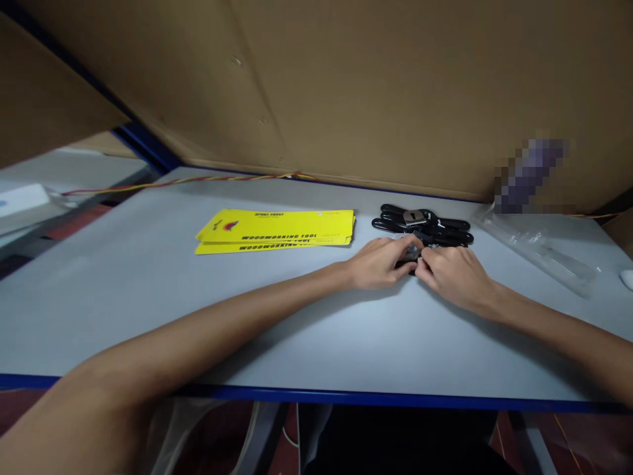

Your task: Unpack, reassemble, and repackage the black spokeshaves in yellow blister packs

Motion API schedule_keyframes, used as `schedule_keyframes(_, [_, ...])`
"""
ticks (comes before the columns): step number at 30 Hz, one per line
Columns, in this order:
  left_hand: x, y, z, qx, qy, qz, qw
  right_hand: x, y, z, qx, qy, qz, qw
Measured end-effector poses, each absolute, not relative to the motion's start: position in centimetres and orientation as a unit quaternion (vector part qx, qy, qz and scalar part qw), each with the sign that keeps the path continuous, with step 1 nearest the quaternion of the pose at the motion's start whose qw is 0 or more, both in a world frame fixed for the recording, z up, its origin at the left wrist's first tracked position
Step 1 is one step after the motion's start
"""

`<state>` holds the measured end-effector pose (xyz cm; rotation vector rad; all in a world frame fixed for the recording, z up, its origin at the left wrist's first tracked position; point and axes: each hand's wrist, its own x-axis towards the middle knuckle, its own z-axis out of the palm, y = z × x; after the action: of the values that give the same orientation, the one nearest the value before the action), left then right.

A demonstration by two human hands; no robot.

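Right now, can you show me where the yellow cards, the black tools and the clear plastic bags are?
yellow cards [277, 231], head view, middle of top card
black tools [435, 226], head view, middle of pile
clear plastic bags [539, 247], head view, middle of bags

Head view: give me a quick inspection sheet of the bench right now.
Surface: grey table with blue front edge.
Job's things: pile of black tools; both hands work on one at its near edge.
Clutter: stack of yellow cards left of the pile; clear plastic bags to the right.
Grippers: left hand and right hand meet, fingers curled on the tool; grip unclear.
Cables: twisted red-yellow wire along the back edge.
Surroundings: cardboard wall behind.
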<state>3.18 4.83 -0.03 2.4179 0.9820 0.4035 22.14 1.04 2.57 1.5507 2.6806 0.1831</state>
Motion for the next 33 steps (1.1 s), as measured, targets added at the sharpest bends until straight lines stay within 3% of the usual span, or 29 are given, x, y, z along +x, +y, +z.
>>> schedule_keyframes(9, [1.8, 6.0, 0.9, 0.888, 0.313, 0.143, 0.306, 26.3, 5.8, 4.7, 0.519, 0.847, -0.018, -0.115])
schedule_keyframes(15, [0.5, 8.0, 0.4, 0.868, 0.398, 0.194, 0.223, 26.6, 7.3, 4.9, 0.54, 0.831, -0.111, -0.078])
schedule_keyframes(23, [0.8, 8.4, 0.7, 0.875, 0.43, 0.118, 0.187, 26.7, 7.2, 4.0, 0.52, 0.851, -0.064, -0.019])
schedule_keyframes(27, [0.9, 8.5, 1.2, 0.86, 0.442, 0.143, 0.208, 26.8, 7.7, 3.7, 0.501, 0.861, -0.074, -0.045])
schedule_keyframes(33, [0.8, 8.3, 1.6, 0.844, 0.418, 0.219, 0.254, 26.4, 7.7, 4.1, 0.472, 0.864, -0.083, -0.154])
